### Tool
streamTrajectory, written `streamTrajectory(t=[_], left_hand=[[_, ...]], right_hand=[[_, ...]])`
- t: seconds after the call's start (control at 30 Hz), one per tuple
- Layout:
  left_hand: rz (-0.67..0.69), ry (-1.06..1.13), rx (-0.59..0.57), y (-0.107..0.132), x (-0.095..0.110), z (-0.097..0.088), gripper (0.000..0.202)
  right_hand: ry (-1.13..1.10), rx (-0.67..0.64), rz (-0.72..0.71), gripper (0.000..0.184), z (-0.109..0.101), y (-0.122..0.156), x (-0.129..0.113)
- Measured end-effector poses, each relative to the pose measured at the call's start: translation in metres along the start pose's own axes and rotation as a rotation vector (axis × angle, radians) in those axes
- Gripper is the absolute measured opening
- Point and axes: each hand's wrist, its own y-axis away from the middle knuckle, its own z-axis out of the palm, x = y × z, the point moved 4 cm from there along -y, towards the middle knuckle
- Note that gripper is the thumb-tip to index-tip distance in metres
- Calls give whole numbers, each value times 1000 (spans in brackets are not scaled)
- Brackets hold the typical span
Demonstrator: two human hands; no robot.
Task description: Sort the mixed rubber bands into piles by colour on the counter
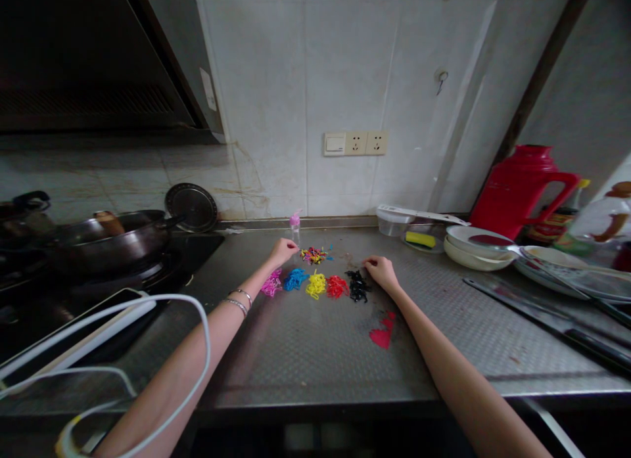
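On the steel counter lie small heaps of rubber bands sorted by colour: pink (271,283), blue (295,279), yellow (315,284), red (337,287) and black (358,286). Behind them is a mixed-colour heap of bands (314,254). My left hand (284,251) is at the left edge of the mixed heap, thumb and fingertips pinched together. My right hand (381,273) rests just right of the black heap, its fingers also closed in a pinch. Anything between either hand's fingertips is too small to make out.
A small clear bottle with a pink top (295,227) stands by the wall. At right are bowls (473,255), a red thermos (517,192) and a long dark-handled utensil (532,313). A pan (108,248) sits on the stove at left; a white cable (204,326) loops over my left forearm.
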Motion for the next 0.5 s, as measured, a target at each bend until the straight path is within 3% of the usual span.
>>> streamTrajectory(t=[0.27,0.5], left_hand=[[-21,131,11,9,12,-2,17],[-56,284,10,26,51,-16,26]], right_hand=[[-20,8,-11,26,-1,0,-1],[-34,2,-24,25,-1,0,-3]])
